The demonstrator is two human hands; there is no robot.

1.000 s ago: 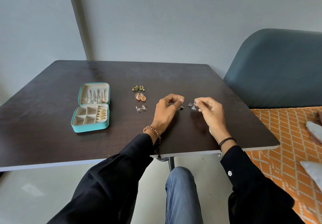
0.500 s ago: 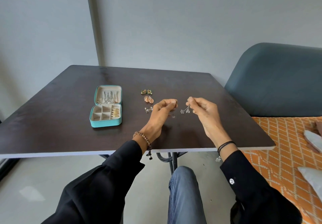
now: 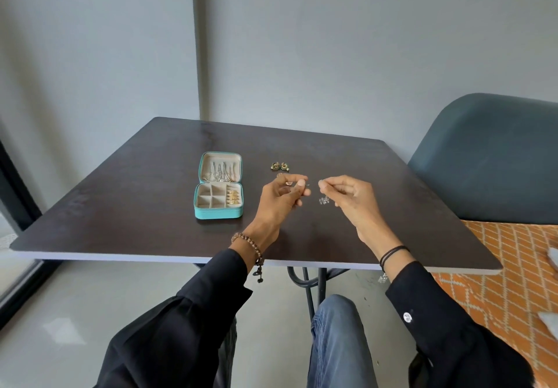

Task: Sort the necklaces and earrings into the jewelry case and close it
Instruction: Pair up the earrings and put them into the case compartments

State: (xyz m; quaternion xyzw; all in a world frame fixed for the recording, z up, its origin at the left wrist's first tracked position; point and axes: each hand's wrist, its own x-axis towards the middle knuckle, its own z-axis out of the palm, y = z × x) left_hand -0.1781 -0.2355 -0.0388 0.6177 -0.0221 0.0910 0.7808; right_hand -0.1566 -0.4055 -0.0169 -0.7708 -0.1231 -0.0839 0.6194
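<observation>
Both hands have lifted off the table [image 3: 136, 206]: right hand [image 3: 350, 203] pinches a dangling silver earring [image 3: 323, 201], left hand [image 3: 280, 203] pinches a small piece [image 3: 306, 186] (perhaps its back). Both pinches should hold firm and low on the way left to the open case [image 3: 218, 214], passing the loose earrings [image 3: 280, 166].

Teal jewelry case [image 3: 218, 213] open (necklaces [image 3: 222, 173] in lid); green earrings [image 3: 280, 166] beside; silver earring [image 3: 323, 201] hanging from right hand [image 3: 350, 198].

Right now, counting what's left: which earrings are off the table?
The silver earrings, dangling from the right hand; the green-gold pair lies on the table.
</observation>
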